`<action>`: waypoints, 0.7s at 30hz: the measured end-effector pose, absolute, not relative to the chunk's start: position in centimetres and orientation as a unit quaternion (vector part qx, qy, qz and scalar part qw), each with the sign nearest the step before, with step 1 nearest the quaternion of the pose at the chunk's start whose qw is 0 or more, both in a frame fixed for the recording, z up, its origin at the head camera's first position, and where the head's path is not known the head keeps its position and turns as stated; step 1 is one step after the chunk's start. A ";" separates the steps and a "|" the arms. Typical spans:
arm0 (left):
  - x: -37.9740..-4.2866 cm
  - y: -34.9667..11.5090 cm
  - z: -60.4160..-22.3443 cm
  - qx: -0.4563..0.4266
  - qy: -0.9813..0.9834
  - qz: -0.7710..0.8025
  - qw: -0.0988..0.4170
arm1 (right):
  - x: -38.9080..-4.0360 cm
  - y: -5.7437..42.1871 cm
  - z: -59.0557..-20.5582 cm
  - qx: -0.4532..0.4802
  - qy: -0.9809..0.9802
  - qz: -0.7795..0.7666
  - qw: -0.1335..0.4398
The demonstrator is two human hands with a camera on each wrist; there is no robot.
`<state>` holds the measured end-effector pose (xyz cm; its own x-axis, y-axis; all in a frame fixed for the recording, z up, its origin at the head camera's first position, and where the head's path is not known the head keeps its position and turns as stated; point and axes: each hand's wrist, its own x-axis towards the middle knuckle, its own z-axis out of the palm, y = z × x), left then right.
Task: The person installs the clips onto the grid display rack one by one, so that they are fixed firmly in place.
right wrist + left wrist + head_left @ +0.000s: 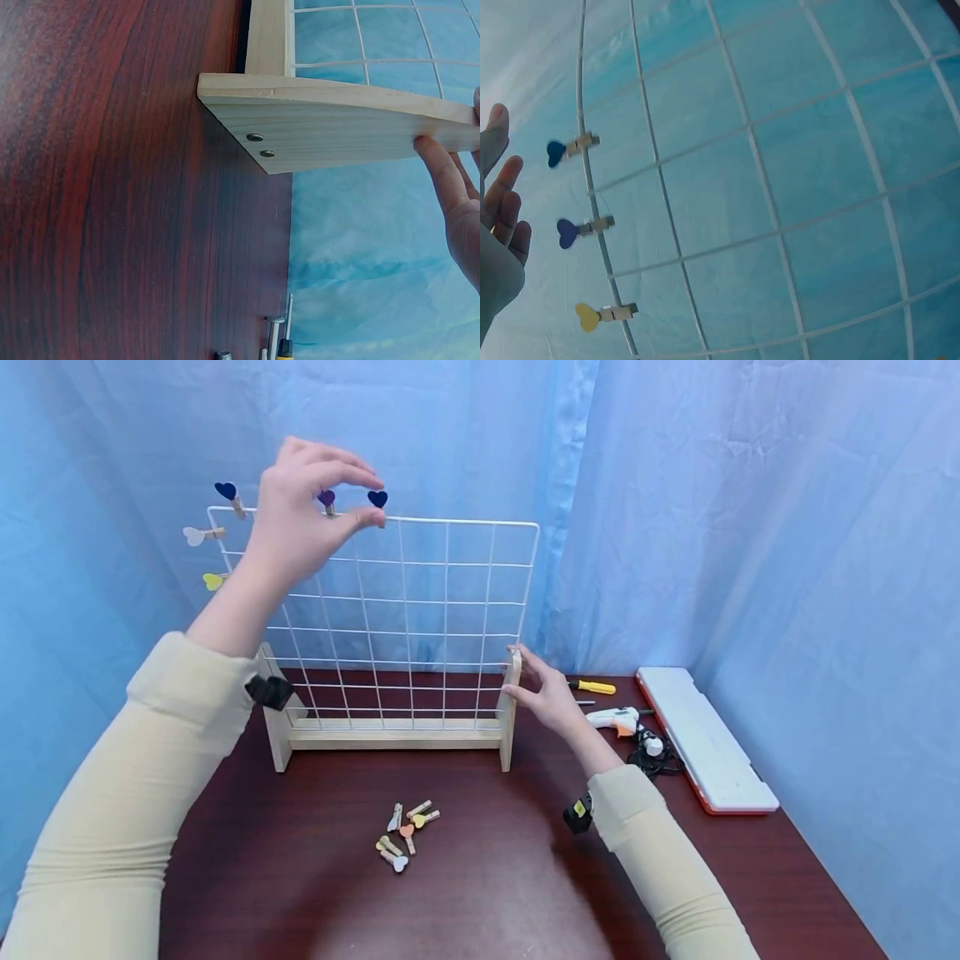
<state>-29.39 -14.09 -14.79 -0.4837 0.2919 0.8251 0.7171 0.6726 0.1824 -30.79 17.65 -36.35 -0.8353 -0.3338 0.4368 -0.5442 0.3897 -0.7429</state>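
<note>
A white wire grid (423, 562) stands upright in a pale wooden stand (393, 739). At its top bar, my left hand (303, 510) has thumb and index finger spread around a dark blue heart clothespin (377, 499). The left wrist view shows that clothespin (556, 153) clipped on the bar, the fingers apart from it. Beside it sit a purple heart clothespin (568, 233) and a yellow one (589, 316), the yellow hidden behind my hand in the head view. My right hand (551, 697) grips the stand's right upright (322, 127) between thumb and fingers.
More heart clothespins clip the grid's left corner: dark blue (226, 491), white (197, 536), yellow (213, 582). Several loose clothespins (407, 832) lie on the dark wood table (480, 893). At right are a yellow-handled screwdriver (596, 687), glue gun (611, 718) and white case (705, 739).
</note>
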 end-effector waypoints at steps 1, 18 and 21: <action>-29.0 -14.0 -15.3 -0.321 -0.813 -0.268 0.406 | -30.8 17.7 -36.4 0.265 -0.827 0.484 0.109; -25.3 -12.9 -35.5 -0.387 -0.865 -0.274 0.163 | -31.0 18.2 -36.6 0.249 -0.830 0.487 0.106; -24.8 -13.4 -38.9 -0.377 -0.880 -0.268 0.109 | -31.8 18.5 -37.5 0.249 -0.831 0.485 0.108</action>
<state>-24.85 -13.43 -38.89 -0.6914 0.6057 0.3938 0.7224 0.5717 0.3890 -31.85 18.46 -37.48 -0.8520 -0.3098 0.4220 -0.5198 0.4057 -0.7518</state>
